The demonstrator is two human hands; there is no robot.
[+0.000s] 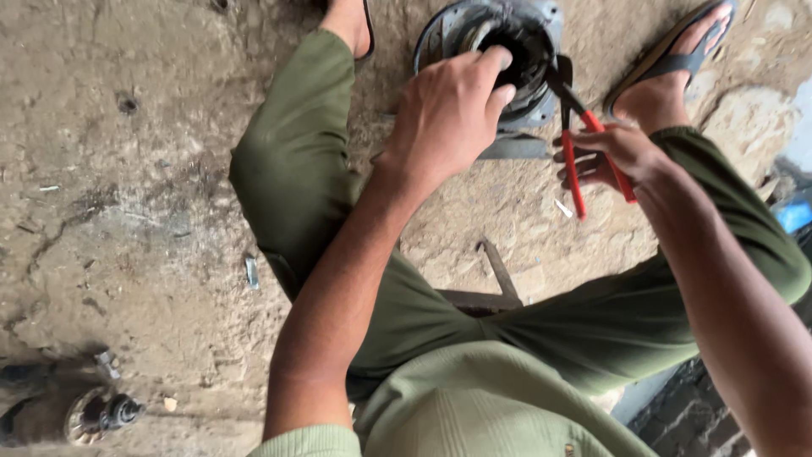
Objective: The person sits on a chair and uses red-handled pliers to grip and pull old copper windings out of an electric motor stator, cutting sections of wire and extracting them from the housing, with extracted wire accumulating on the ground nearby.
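A round grey metal housing point(452, 30) with a dark, greasy centre stands on the dirt floor between my feet. My left hand point(448, 114) rests on its rim, fingers curled over the edge into the dark opening. My right hand point(613, 152) is wrapped around the red handles of a pair of pliers point(575, 165). The pliers' dark jaws touch the right side of the housing. What the jaws grip is hidden in the grease.
I squat in green trousers, sandalled feet point(668, 72) on either side of the housing. A small metal part point(106, 415) lies at the lower left on the cracked floor. A thin metal piece point(499, 271) lies under my legs. Something blue point(795, 216) shows at the right edge.
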